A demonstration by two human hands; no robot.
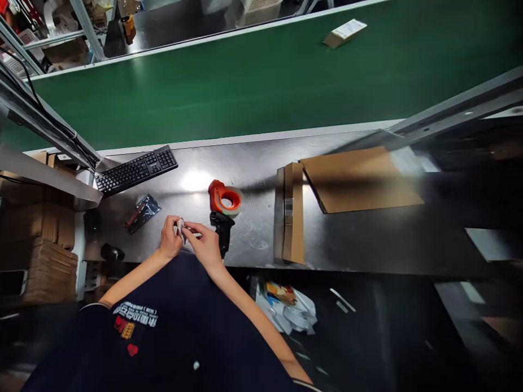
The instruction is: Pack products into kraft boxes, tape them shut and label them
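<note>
My left hand (pixel 171 235) and my right hand (pixel 203 243) meet close to my body above the metal bench, both closed with fingertips pinching one small whitish piece (pixel 181 228), perhaps paper or a label. Its exact kind is too small to make out. Just right of my right hand lies a black handheld barcode scanner (pixel 223 231). Behind the scanner sits an orange tape dispenser (pixel 224 198) with a roll on it. To the left of my left hand is a small item in a clear plastic bag (pixel 142 213).
A black keyboard (pixel 137 170) and a mouse (pixel 111 252) lie at left. Flat cardboard (pixel 359 179) and a narrow carton (pixel 293 215) occupy the bench's right. Beyond runs a green conveyor belt (pixel 245 81) carrying a small box (pixel 345 32). Metal posts flank the bench; stacked cartons (pixel 49 269) stand left.
</note>
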